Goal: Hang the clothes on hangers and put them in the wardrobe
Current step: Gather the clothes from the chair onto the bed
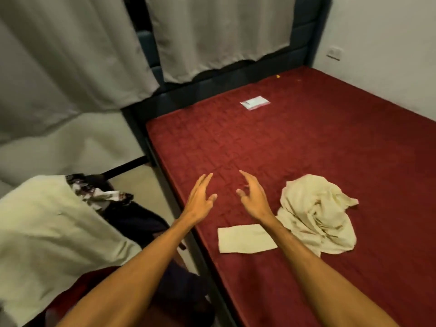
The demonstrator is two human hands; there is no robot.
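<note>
cream crumpled garment [316,213] lies on the red bed [330,138], right of both hands and just beside the right hand [253,199]; the left hand [200,199] is farther. heaped, no clear long axis. both hands hover empty, fingers spread, apart.

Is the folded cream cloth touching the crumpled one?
Cannot tell. In the head view the right forearm covers the space between the folded cloth and the crumpled cloth.
</note>
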